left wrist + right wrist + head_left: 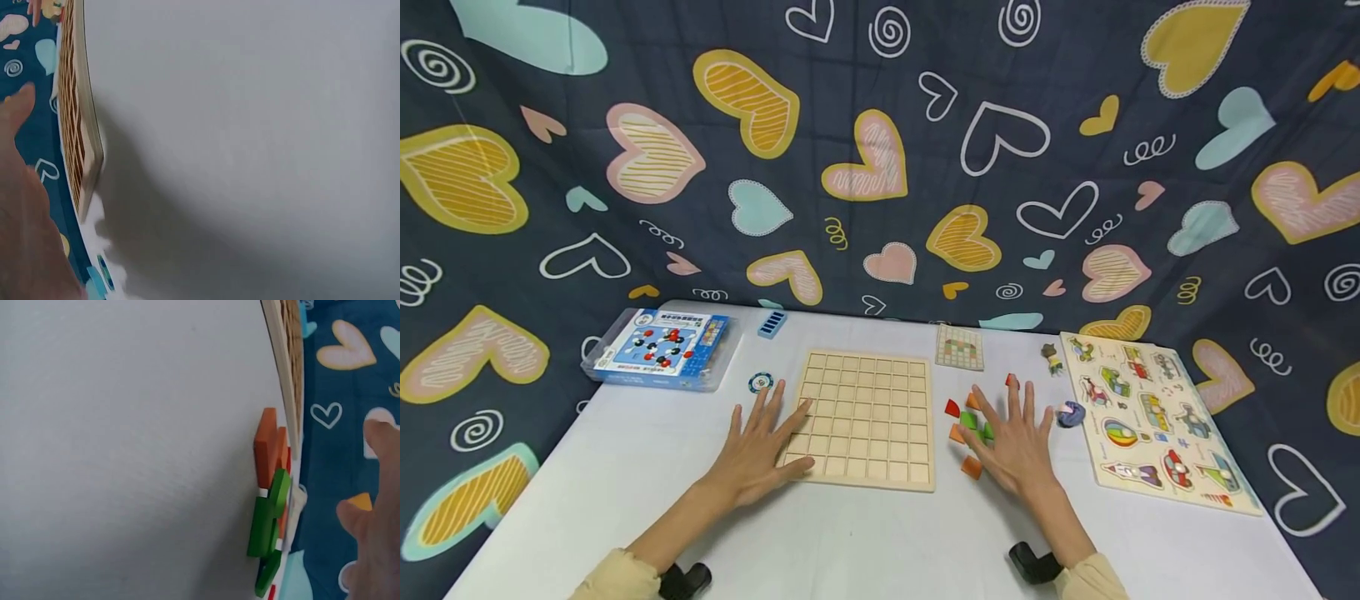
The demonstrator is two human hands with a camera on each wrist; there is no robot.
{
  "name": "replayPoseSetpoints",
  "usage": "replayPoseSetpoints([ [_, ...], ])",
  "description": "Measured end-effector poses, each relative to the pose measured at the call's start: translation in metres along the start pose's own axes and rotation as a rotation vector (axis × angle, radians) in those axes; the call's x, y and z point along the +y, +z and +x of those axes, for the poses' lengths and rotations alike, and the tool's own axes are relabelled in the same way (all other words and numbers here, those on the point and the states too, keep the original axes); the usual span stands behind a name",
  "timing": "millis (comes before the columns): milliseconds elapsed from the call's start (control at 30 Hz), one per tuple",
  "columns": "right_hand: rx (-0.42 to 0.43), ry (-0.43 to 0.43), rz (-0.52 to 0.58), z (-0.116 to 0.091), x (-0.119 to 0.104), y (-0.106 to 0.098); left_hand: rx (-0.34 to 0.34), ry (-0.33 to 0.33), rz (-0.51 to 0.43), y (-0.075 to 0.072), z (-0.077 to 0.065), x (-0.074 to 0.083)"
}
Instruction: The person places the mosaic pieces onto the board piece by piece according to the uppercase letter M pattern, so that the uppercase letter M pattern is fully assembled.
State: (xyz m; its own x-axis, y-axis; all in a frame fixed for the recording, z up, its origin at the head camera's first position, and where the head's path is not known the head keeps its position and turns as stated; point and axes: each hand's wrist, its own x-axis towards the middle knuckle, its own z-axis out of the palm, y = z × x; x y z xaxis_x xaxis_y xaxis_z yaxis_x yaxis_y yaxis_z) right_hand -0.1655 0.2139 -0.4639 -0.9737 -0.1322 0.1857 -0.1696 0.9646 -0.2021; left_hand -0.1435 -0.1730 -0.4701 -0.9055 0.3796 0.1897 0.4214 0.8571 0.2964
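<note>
A square wooden grid board (pixel 865 421) lies on the white table between the two hands. My left hand (pixel 760 454) is spread over its left edge, fingers straight and holding nothing; whether it touches the board I cannot tell. To the board's right, small orange, green and red blocks (pixel 970 421) lie loosely grouped. My right hand (pixel 1018 446) is spread above and beside them, its fingers extended and nothing gripped. The right wrist view shows an orange block (pixel 265 447) and a green block (pixel 260 526) close by, with part of that hand at the edge.
A boxed set (pixel 658 346) stands at the back left, near a blue slotted piece (pixel 772 323) and a round token (pixel 761 382). A patterned card (pixel 959 347) lies behind the blocks. At right are a small figurine (pixel 1051 358), a dark blue object (pixel 1071 414) and a picture puzzle board (pixel 1157 417).
</note>
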Motion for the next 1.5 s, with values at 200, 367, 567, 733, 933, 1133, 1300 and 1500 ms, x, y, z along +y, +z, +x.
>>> replayPoseSetpoints([
  [200, 0.042, -0.025, 0.065, 0.000, 0.000, 0.003, -0.137, 0.028, -0.105, -0.014, -0.002, -0.013],
  [367, 0.100, -0.022, 0.173, 0.002, 0.001, 0.003, -0.187, 0.082, -0.121, -0.016, -0.001, -0.025],
  [567, 0.110, 0.041, 0.430, 0.012, 0.006, 0.003, -0.170, 0.203, -0.241, -0.010, 0.004, -0.035],
  [733, 0.132, 0.208, 0.640, 0.025, 0.012, 0.002, -0.165, 0.219, -0.302, -0.007, 0.006, -0.037],
  [933, 0.187, 0.364, 0.682, 0.037, 0.021, 0.001, -0.159, 0.209, -0.327, -0.008, 0.008, -0.038],
  [1133, 0.192, 0.446, 0.675, 0.047, 0.028, 0.006, -0.170, 0.180, -0.326, -0.010, 0.010, -0.038],
  [1300, 0.153, 0.464, 0.696, 0.056, 0.035, 0.011, -0.184, 0.170, -0.341, -0.012, 0.011, -0.037],
  [1500, 0.138, 0.454, 0.749, 0.069, 0.042, 0.015, -0.200, 0.150, -0.365, -0.012, 0.011, -0.037],
])
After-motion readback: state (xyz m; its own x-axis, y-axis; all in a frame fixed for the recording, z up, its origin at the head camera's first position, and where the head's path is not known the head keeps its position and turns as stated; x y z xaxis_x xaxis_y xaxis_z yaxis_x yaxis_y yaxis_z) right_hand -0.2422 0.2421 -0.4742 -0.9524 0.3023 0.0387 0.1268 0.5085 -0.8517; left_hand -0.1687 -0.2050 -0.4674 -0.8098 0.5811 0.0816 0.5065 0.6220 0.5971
